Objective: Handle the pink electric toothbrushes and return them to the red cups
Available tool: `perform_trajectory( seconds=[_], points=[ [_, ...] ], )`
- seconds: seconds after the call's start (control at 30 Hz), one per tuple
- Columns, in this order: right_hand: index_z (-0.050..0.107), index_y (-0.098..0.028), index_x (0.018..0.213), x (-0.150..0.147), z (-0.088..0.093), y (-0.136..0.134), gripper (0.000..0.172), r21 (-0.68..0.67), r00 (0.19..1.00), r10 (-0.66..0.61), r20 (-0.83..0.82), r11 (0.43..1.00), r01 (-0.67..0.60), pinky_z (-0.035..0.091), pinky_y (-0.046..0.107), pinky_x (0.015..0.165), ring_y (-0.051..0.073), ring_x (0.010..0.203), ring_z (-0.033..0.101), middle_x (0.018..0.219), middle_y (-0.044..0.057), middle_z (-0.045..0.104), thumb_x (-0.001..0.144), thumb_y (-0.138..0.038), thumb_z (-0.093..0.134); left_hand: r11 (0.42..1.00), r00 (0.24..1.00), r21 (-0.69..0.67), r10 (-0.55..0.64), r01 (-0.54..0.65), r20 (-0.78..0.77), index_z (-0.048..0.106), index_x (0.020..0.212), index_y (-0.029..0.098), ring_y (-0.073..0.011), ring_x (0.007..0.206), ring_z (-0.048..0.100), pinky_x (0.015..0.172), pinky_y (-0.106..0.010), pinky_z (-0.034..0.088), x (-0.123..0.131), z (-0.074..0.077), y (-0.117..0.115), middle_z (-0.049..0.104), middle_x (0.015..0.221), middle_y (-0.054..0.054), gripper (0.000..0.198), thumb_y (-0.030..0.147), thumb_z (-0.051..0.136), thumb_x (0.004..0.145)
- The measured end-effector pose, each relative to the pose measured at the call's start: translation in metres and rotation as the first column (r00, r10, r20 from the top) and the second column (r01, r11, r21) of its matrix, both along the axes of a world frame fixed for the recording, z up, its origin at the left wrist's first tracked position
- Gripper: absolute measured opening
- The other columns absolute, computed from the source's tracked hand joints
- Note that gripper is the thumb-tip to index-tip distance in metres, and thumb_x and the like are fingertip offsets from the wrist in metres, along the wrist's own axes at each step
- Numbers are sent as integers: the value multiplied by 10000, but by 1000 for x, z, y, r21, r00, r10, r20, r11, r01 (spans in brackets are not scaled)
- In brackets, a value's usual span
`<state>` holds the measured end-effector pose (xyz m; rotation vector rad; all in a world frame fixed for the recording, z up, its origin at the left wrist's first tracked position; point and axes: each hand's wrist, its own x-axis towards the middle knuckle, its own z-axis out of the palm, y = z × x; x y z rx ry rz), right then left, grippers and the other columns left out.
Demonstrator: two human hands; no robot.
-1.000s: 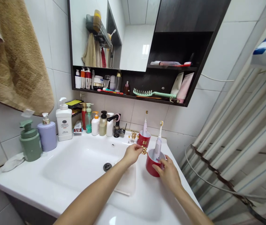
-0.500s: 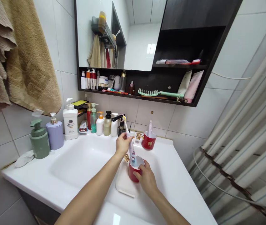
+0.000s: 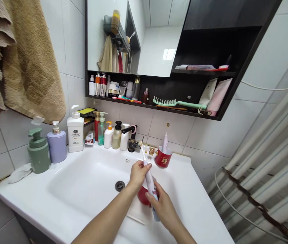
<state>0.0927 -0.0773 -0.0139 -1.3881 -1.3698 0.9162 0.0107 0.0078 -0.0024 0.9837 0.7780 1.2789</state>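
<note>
A white electric toothbrush [image 3: 149,181] with a printed pattern on its handle slants over the sink, brush head up. My left hand [image 3: 138,175] pinches it near the neck. Closed around the lower handle is my right hand [image 3: 164,205]. Just behind the handle stands a red cup [image 3: 143,196], partly hidden by the toothbrush and my hands. The cup rests on a whitish flat tray [image 3: 136,212] at the sink's right side. Farther back, a second red cup [image 3: 163,160] with gold characters holds a pale pink pointed object [image 3: 165,144].
The black faucet [image 3: 132,140] stands behind the white basin [image 3: 83,183]. Several pump bottles line the left and back rim, among them a green one [image 3: 39,156]. Overhead hangs a dark mirror cabinet [image 3: 174,88] with a green comb [image 3: 165,101] on its shelf.
The toothbrush has come out of the near red cup and moved toward me. My right hand has left the cup and taken hold of the handle. The view has shifted slightly.
</note>
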Motion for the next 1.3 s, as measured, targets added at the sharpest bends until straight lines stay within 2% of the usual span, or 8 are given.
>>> perform_trajectory(
  seconds=[0.17, 0.3, 0.5, 0.77, 0.9, 1.07, 1.2, 1.3],
  points=[
    [387, -183, 675, -11, -1, -6, 210, -193, 954, 136, -268, 962, -192, 310, 180, 349, 42, 352, 348, 525, -64, 403, 674, -392, 401, 981, 980, -103, -149, 162, 129, 501, 656, 124, -76, 475, 479, 495, -196, 356, -9, -3, 8, 534, 519, 1, 266, 378, 523, 581],
    [354, -192, 700, -9, -1, -6, 224, -263, 932, 148, -331, 934, -242, 301, 174, 330, 40, 338, 357, 531, -66, 419, 679, -414, 376, 951, 954, -160, -236, 266, 182, 500, 688, 125, -93, 527, 527, 510, -196, 369, -17, -5, 11, 567, 586, -22, 194, 295, 538, 602],
    [369, -193, 750, -9, -9, 0, 216, -252, 992, 109, -71, 960, -123, 283, 172, 327, 38, 319, 342, 483, -84, 377, 684, -399, 372, 956, 966, -235, -120, 174, 227, 469, 638, 134, -90, 527, 541, 522, -194, 384, -15, -7, 12, 569, 560, -15, 74, 203, 488, 653],
    [362, -195, 722, -15, -4, 2, 205, -265, 995, 101, -19, 959, -102, 261, 168, 324, 37, 316, 320, 462, -90, 349, 686, -397, 363, 954, 969, -285, -24, 96, 247, 458, 614, 130, -84, 474, 532, 498, -189, 384, -16, -7, 15, 538, 485, 2, 76, 173, 448, 676],
    [336, -195, 690, -18, -1, 0, 211, -328, 975, 132, -181, 926, -186, 256, 167, 323, 25, 318, 303, 512, -77, 374, 709, -404, 310, 955, 964, -283, -8, 86, 266, 450, 611, 129, -76, 446, 520, 475, -183, 379, -16, -8, 15, 526, 470, 8, 81, 172, 444, 679],
    [364, -192, 734, -18, -4, 2, 184, -279, 996, 89, -1, 956, -85, 264, 168, 335, 40, 334, 328, 466, -85, 346, 698, -371, 350, 956, 959, -280, -2, 85, 284, 446, 616, 130, -72, 440, 519, 451, -171, 370, -15, -12, 18, 518, 466, 14, 74, 168, 443, 680],
    [343, -190, 696, -19, -1, -1, 208, -345, 987, 116, -114, 927, -149, 251, 164, 327, 26, 329, 315, 511, -74, 366, 713, -394, 303, 954, 959, -289, 2, 84, 284, 446, 610, 129, -71, 431, 515, 445, -171, 369, -15, -13, 19, 515, 464, 13, 87, 172, 437, 685],
    [361, -184, 719, -20, 2, -2, 199, -318, 995, 95, -40, 943, -103, 256, 164, 332, 31, 328, 324, 477, -81, 352, 704, -380, 332, 954, 958, -288, 6, 81, 288, 444, 605, 127, -70, 431, 512, 447, -170, 370, -15, -12, 18, 514, 465, 13, 90, 162, 431, 687]
  ],
)
